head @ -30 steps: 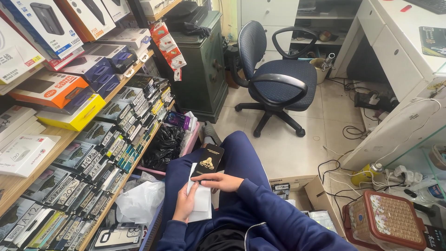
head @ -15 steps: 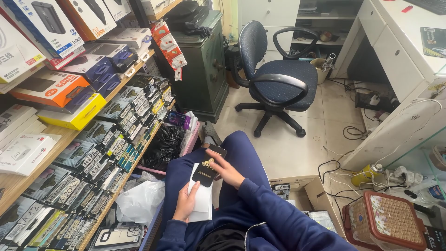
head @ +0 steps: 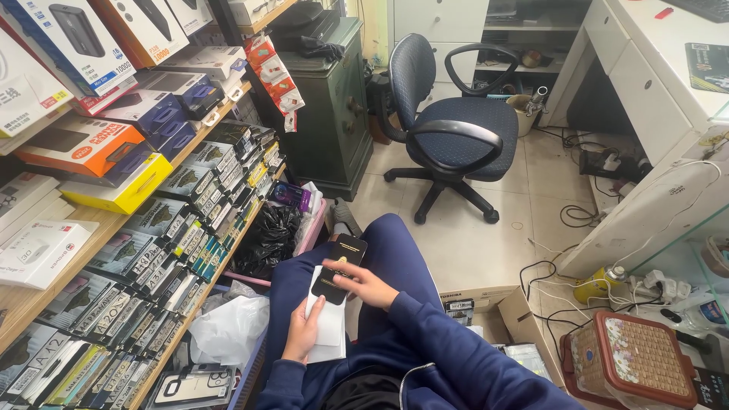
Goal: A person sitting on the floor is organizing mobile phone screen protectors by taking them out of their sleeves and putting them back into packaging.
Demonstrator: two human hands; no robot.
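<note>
Fingers of my right hand (head: 370,284) close around a flat black packet (head: 339,269), gripping its lower right edge above my lap. Beneath it my left hand (head: 303,332) holds a stack of white packets (head: 328,326) against my thigh, the black one overlapping their top.

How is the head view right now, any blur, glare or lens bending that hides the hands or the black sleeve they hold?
Head view: sharp and evenly lit, no motion blur on the right hand or left hand; the black sleeve shows no glare, only a small gold mark; the white sleeves read bright but not blown out; wide-angle bending curves the shelf and desk at the edges; soft shadows under the chair.
</note>
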